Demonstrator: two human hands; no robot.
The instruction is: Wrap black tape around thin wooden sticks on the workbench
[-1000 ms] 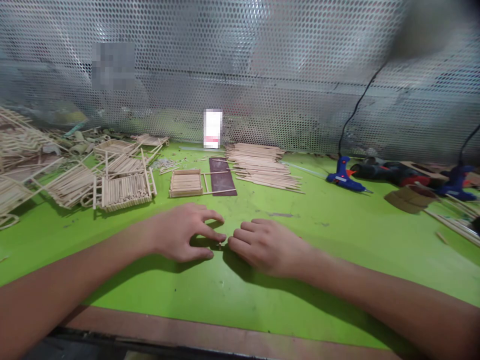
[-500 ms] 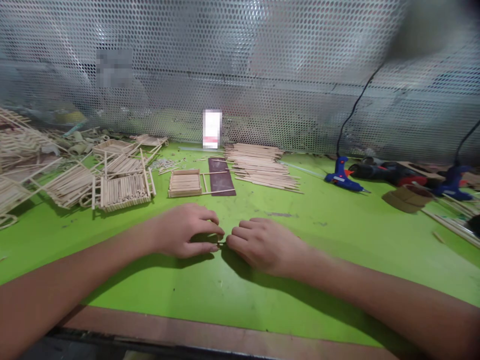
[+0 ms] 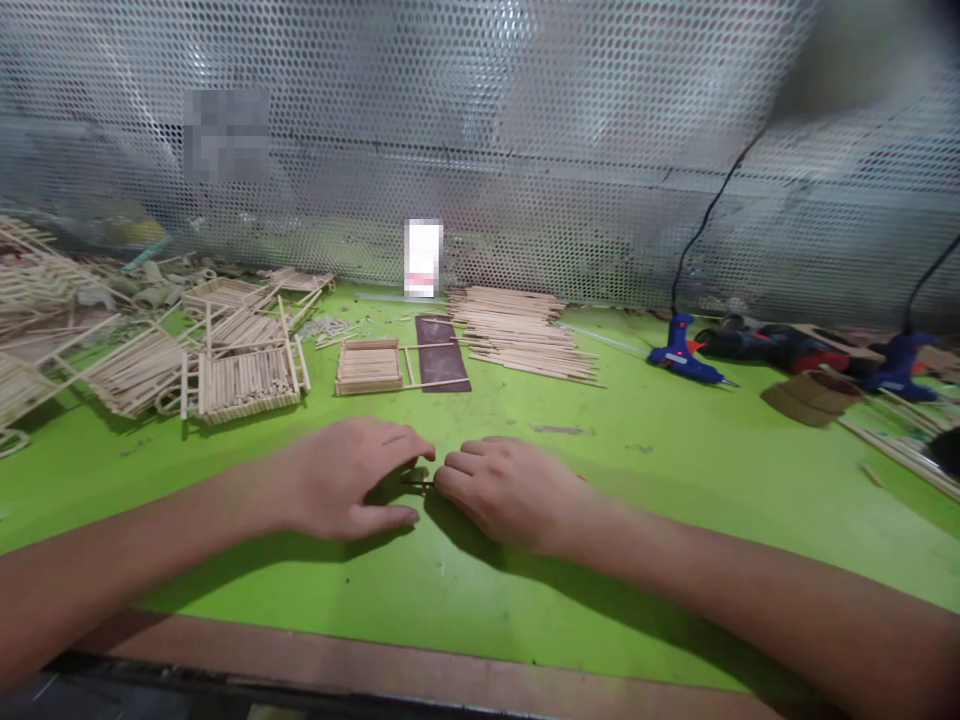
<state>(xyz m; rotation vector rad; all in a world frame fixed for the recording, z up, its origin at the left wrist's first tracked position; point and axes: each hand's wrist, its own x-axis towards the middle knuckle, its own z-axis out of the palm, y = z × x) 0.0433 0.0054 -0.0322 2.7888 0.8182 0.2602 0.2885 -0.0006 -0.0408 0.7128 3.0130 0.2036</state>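
Spreading wide, the thumb and fingers of the left grip [image 3: 330, 480] hold nothing that shows. The right grip [image 3: 510, 495] is curled closed and appears to have hold of a thin dark strip [image 3: 415, 484], which pokes from its fingertips into the gap of the left grip. A tiny pale bit [image 3: 425, 491] sits at the strip, just beside the right fingertips; whether it is fixed there I cannot tell.

The small work between the two grips looks unfinished, its pieces not visibly joined into anything. Beyond the left grip, a stick tray [image 3: 370, 366] stands with its walls built and two rails reaching out; farther left of that grip lie more assembled stick frames [image 3: 247, 385]. Beyond the right grip, a pile of loose sticks [image 3: 525, 335] on the table [image 3: 600, 440] is not yet made up.
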